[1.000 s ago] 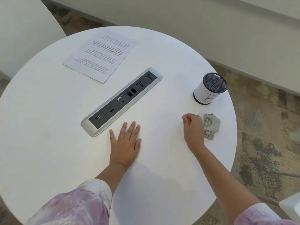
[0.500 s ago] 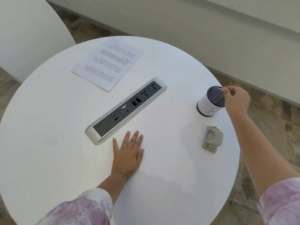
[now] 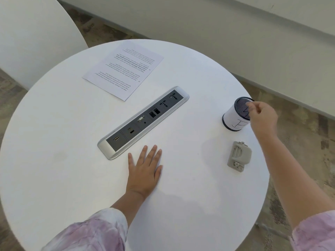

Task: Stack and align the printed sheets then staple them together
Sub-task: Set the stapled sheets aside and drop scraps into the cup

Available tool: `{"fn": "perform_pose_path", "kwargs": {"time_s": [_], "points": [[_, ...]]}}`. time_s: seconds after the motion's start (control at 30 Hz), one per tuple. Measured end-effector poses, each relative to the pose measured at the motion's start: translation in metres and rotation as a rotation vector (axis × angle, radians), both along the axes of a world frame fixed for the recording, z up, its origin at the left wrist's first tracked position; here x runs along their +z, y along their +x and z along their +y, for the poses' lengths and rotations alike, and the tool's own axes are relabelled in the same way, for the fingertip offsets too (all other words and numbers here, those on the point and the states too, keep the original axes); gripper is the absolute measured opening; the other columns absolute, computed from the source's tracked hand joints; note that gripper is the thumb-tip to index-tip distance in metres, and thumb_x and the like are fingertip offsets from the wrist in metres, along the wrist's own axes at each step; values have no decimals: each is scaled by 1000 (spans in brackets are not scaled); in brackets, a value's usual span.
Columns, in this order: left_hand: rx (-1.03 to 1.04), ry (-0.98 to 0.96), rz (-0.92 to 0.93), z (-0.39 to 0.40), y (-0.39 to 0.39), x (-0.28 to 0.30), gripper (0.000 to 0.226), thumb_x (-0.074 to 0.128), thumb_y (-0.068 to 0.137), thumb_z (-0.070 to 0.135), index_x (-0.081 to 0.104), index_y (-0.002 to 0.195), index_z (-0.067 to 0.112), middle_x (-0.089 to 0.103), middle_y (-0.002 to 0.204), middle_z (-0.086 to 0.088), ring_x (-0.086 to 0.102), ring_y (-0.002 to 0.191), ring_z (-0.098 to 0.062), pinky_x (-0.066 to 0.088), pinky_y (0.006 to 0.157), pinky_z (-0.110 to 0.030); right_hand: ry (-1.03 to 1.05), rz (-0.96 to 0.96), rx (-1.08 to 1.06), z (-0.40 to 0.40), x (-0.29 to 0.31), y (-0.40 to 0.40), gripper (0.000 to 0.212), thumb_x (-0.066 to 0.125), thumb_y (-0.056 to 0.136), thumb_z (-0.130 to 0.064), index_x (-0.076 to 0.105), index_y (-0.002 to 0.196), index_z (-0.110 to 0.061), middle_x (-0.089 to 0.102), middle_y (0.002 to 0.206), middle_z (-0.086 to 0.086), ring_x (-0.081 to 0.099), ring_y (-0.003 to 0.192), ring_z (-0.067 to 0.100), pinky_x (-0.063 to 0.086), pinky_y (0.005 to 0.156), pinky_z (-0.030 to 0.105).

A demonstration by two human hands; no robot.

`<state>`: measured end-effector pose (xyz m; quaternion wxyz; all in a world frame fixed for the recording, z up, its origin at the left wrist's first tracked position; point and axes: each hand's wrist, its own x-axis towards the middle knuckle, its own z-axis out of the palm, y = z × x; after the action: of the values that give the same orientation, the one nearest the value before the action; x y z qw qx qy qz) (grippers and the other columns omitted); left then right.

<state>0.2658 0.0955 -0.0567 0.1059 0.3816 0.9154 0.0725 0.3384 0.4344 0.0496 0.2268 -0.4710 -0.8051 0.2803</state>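
The right hand (image 3: 262, 117) has left the stapler (image 3: 239, 156) lying at right and now pinches its fingers over the mesh cup (image 3: 235, 115); whether they hold anything, I cannot tell. The left hand (image 3: 145, 171) stays flat, fingers spread, on the surface (image 3: 54, 160). The printed sheets (image 3: 123, 69) lie untouched at upper left, so stapling looks not yet begun.

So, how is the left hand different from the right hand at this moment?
The left hand lies flat on the table with fingers spread; the right hand is raised at the mesh cup, fingers pinched. The left is near the power strip, the right beyond the stapler. Neither visibly holds anything.
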Motion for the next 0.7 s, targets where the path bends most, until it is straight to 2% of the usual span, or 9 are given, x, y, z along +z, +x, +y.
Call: {"fn": "perform_pose_path", "kwargs": {"time_s": [0.07,0.17,0.27,0.37,0.5,0.7], "points": [[1,-11,-1,0,0,-1,52,25,91,39,45,137,24,44,144,5,38,134,-27,27,101,-67,-46,14,81,-26,-10,3,21,53,92,-21,65,105,-11,60,89,0,51,74,11,35,61,9],[4,-17,-13,0,0,-3,54,21,91,41,39,140,25,39,148,6,31,138,-25,21,104,-66,-164,-50,190,-72,-35,12,15,60,87,-16,64,101,-12,57,79,-1,49,63,7,34,55,1],[8,-16,-15,0,0,-4,55,18,92,41,36,141,25,35,150,6,27,140,-25,18,106,-66,-306,-150,274,-115,-63,29,13,63,84,-12,63,97,-13,56,78,-1,47,59,0,35,53,2],[5,-24,-21,0,0,-4,56,16,92,42,34,142,25,33,151,5,26,141,-25,17,106,-66,-367,-229,327,-150,-83,51,13,61,84,-9,60,92,-19,57,84,1,48,65,-1,35,58,-1],[7,-27,-33,0,-1,-8,59,9,91,44,26,145,27,24,154,7,16,144,-22,9,109,-64,-347,-246,314,-174,-88,67,12,62,84,-12,60,95,-16,51,89,-1,48,70,-2,36,66,-2],[11,-42,-30,-1,-1,-10,60,5,90,44,21,146,28,19,156,8,12,144,-21,7,110,-63,-305,-279,326,-186,-86,80,17,65,81,-15,58,97,-15,48,91,-5,45,73,-4,36,63,6]]}}
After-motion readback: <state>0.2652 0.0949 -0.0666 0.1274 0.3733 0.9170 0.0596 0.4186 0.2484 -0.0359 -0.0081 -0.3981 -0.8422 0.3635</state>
